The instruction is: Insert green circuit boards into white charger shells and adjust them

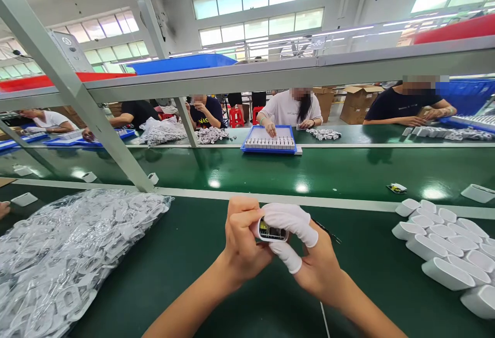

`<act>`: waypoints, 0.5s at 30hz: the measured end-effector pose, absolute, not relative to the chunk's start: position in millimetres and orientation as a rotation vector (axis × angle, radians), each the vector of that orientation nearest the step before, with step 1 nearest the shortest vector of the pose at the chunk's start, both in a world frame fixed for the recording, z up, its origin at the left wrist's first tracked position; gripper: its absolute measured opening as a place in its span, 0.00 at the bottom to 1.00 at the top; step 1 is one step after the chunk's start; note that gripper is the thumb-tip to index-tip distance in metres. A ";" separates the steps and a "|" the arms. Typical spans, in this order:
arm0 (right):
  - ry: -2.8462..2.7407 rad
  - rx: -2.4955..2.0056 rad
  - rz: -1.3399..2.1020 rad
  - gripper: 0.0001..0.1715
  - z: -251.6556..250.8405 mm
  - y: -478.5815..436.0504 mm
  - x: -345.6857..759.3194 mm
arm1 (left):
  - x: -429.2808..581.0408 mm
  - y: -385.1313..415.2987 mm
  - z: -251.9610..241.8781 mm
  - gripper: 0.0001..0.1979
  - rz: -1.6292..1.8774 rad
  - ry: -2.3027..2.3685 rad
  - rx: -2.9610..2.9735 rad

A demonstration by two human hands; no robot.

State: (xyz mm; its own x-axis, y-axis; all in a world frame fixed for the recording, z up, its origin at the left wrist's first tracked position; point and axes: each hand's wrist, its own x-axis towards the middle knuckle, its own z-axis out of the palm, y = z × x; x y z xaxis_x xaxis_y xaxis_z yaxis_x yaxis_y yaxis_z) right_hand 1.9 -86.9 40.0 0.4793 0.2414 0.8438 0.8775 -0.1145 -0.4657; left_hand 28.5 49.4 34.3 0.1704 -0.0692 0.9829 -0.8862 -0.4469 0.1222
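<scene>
Casing [272, 240] opens toward camera, mouth's long axis crosswise.

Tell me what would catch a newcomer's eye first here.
First, the white casing at the centre, electronics showing inside, held between the left hand and the right hand with white finger covers. Next, the clear bag of white parts at lower left, then the rows of white housings at right.

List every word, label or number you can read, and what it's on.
"NAS": yellow letters on a co-worker's black shirt; possibly incomplete, first letter uncertain.
Too small to read: print on the central white shirt and the navy shirt at right.
Held white housing: no readable marking.
</scene>
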 end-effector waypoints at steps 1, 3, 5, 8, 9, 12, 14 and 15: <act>-0.953 -1.612 -0.726 0.22 39.0 -86.9 0.9 | 28.0 49.0 35.2 0.21 1.366 -0.915 1.678; -0.914 -1.585 -0.764 0.25 36.2 -86.3 -0.8 | 27.6 48.1 36.3 0.23 1.377 -0.906 1.643; -0.926 -1.604 -0.816 0.25 34.1 -85.8 -1.6 | 28.5 47.4 36.3 0.23 1.371 -0.912 1.616; -0.976 -1.691 -0.891 0.22 33.1 -85.8 -1.4 | 30.5 47.1 35.0 0.21 1.358 -0.912 1.591; -0.969 -1.706 -0.899 0.21 32.7 -85.8 -1.4 | 30.7 47.1 34.6 0.21 1.356 -0.908 1.588; -0.904 -1.651 -0.887 0.20 30.6 -84.4 -2.8 | 29.1 46.7 34.0 0.21 1.358 -0.904 1.582; -0.870 -1.583 -0.889 0.21 29.2 -82.2 -4.8 | 26.9 45.6 34.0 0.19 1.370 -0.886 1.552; -0.869 -1.572 -0.888 0.22 29.0 -81.1 -5.9 | 25.8 44.7 34.2 0.18 1.378 -0.866 1.537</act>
